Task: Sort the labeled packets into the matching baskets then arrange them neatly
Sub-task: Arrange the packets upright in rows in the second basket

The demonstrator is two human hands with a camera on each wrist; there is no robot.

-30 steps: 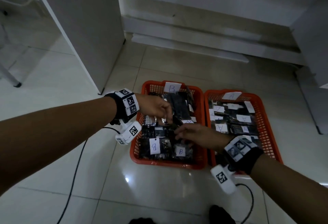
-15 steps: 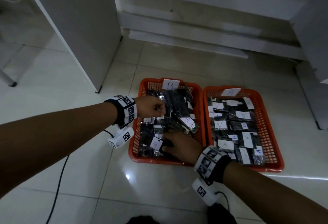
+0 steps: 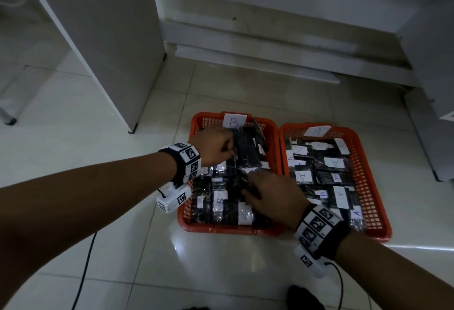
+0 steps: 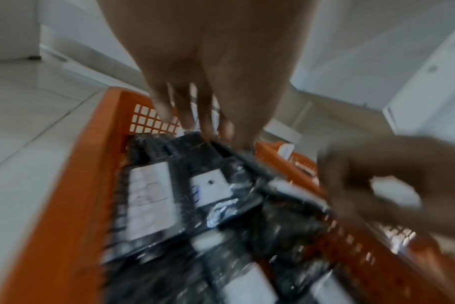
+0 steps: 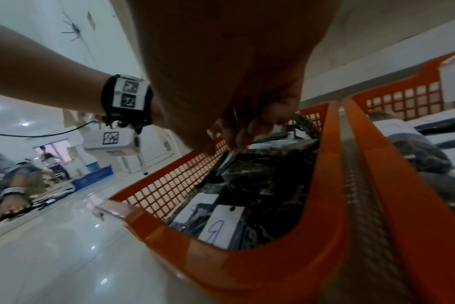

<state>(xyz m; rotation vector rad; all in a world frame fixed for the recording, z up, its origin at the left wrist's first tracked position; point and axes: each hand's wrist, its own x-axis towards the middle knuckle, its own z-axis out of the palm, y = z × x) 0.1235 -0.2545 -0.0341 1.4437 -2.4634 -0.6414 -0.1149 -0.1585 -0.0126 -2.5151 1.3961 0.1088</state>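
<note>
Two orange baskets sit side by side on the tiled floor. Basket B (image 3: 186,201) on the left holds black packets with white B labels (image 3: 219,200). Basket A (image 3: 375,199) on the right holds rows of A packets (image 3: 334,162). My left hand (image 3: 216,147) is over the far part of basket B and grips a tilted stack of black packets (image 3: 245,155) by its top edge (image 4: 208,133). My right hand (image 3: 267,194) lies over the near right of basket B, fingers (image 5: 247,131) curled down and pinching a packet (image 5: 260,170).
A white cabinet (image 3: 98,39) stands far left and a low white ledge (image 3: 270,64) runs behind the baskets. A black cable (image 3: 86,255) trails on the floor at left. A dark shoe (image 3: 304,295) is at the bottom edge. Another person (image 5: 13,185) is far off.
Both hands met in the middle of basket B a second ago. The left hand has drawn back to the far part with the stack, and the right hand has come down over the near packets.
</note>
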